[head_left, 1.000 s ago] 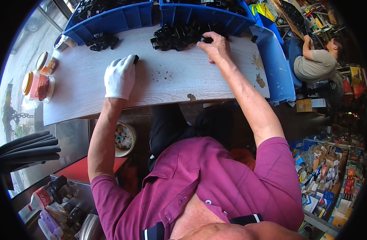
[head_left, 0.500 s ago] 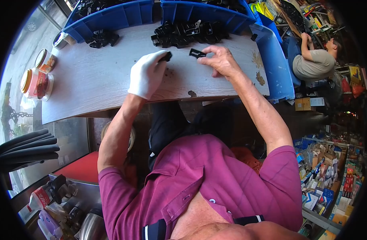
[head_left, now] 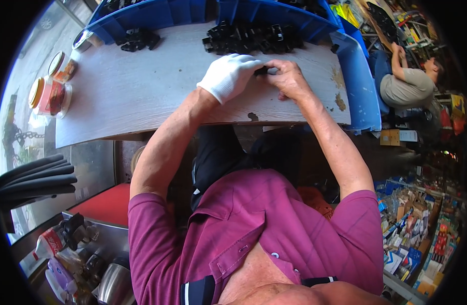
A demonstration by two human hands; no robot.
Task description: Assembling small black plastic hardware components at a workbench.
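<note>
Head view shows two blue bins [head_left: 152, 23] of black parts [head_left: 122, 4] along the far side of the table [head_left: 132, 91], over which gloved left hand [head_left: 226, 76] and bare right hand [head_left: 290, 80] pinch a small black piece [head_left: 261, 71] between them.

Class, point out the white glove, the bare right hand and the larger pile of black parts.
White glove [head_left: 226, 76], head view: back of the glove.
Bare right hand [head_left: 288, 80], head view: back of the hand.
Larger pile of black parts [head_left: 254, 40], head view: middle of the heap.

Nothing clearly readable (labels [head_left: 53, 240] too small)
</note>
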